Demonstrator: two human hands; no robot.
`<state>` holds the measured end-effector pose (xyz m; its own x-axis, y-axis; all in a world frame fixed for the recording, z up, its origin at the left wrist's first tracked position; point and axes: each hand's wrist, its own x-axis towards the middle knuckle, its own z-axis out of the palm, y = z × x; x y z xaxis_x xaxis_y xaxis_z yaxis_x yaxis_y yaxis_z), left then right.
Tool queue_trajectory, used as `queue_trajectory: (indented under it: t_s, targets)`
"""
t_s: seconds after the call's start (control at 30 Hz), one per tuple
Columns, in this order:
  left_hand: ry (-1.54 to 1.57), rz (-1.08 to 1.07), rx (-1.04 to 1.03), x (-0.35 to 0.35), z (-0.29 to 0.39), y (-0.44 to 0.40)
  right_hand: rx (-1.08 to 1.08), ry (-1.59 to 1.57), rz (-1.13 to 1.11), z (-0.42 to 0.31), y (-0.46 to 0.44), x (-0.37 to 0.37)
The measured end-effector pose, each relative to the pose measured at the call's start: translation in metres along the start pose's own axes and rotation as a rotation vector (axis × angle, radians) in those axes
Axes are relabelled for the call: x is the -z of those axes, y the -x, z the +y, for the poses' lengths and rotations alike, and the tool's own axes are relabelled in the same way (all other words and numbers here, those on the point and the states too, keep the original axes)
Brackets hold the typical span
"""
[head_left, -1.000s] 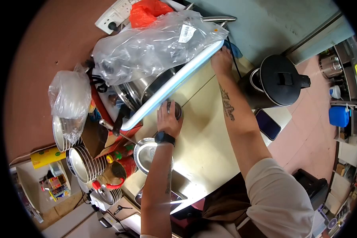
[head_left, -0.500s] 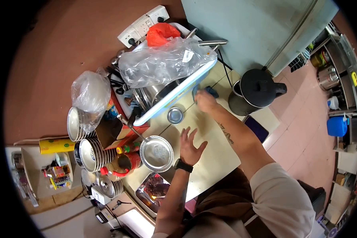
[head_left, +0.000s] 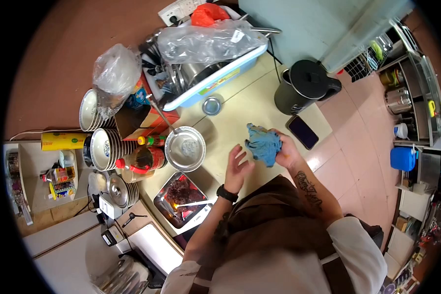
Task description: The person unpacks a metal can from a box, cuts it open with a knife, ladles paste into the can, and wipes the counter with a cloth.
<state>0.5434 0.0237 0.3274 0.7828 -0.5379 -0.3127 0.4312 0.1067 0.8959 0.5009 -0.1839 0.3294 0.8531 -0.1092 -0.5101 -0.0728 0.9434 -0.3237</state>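
Observation:
A crumpled blue cloth (head_left: 263, 145) is in my right hand (head_left: 288, 151), held over the near part of the cream table (head_left: 230, 120). To its left my left hand (head_left: 237, 170), with a black watch at the wrist, is raised with its fingers apart and nothing in it. A small round tin (head_left: 211, 106) stands by the blue-edged tub (head_left: 220, 83). Left of my left hand are a metal bowl (head_left: 186, 148) with a ladle handle leaning from it and a steel tray (head_left: 180, 198) of dark red food.
A black kettle (head_left: 306, 85) and a phone (head_left: 303, 132) are at the table's right. Sauce bottles (head_left: 149, 158), stacked bowls (head_left: 103, 149) and a red box (head_left: 157, 122) crowd the left. Clear plastic (head_left: 206, 41) covers the tub's utensils.
My right hand has come back from beside the tub towards my body, bringing the blue cloth. My left hand has let go of the tin and drawn back. The view has shifted.

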Motion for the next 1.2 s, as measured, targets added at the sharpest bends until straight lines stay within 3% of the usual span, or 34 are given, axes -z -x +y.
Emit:
queue_trajectory:
  t_s: [0.03,0.17,0.23,0.3,0.37,0.47,0.6,0.7,0.77,0.87,0.97,1.1,1.17,1.2]
  targets:
    - [0.110,0.027,0.009,0.000,-0.005,-0.008,-0.024,-0.061,0.016,-0.001,0.001,0.003]
    - [-0.200,0.041,-0.270,0.016,0.014,-0.076,-0.024,-0.234,0.113,-0.001,0.004,0.000]
    - [0.121,0.138,0.024,0.000,0.063,-0.125,-0.017,-0.319,0.134,-0.008,-0.003,0.000]
    - [0.542,0.129,0.147,0.008,0.075,-0.183,0.012,-0.321,0.075,-0.004,-0.014,0.010]
    - [0.652,0.260,0.108,-0.001,0.095,-0.227,0.036,-0.318,0.037,-0.006,-0.029,0.018]
    - [0.780,0.261,0.069,0.004,0.105,-0.262,0.027,-0.274,0.034,-0.011,-0.036,0.017]
    - [0.602,0.340,-0.029,0.023,0.101,-0.267,0.159,-0.054,0.067,-0.003,-0.073,0.027]
    - [0.545,0.369,-0.069,0.009,0.107,-0.260,0.495,0.564,0.102,0.012,-0.125,0.029]
    - [0.574,0.342,-0.084,0.011,0.108,-0.264,0.803,1.150,0.134,0.002,-0.142,0.004]
    - [0.495,0.326,-0.133,0.011,0.126,-0.261,0.850,1.781,-0.004,0.007,-0.198,0.001]
    - [0.483,0.272,-0.163,0.016,0.136,-0.263,1.020,2.171,0.074,0.016,-0.258,0.016]
    - [0.509,0.274,-0.152,0.006,0.138,-0.257,0.954,2.078,0.146,-0.024,-0.300,0.019]
    - [0.540,0.292,-0.141,0.008,0.139,-0.257,0.553,2.123,0.256,-0.074,-0.300,-0.005]
    - [0.548,0.289,-0.146,0.008,0.140,-0.257,0.957,2.054,0.364,-0.079,-0.326,0.013]
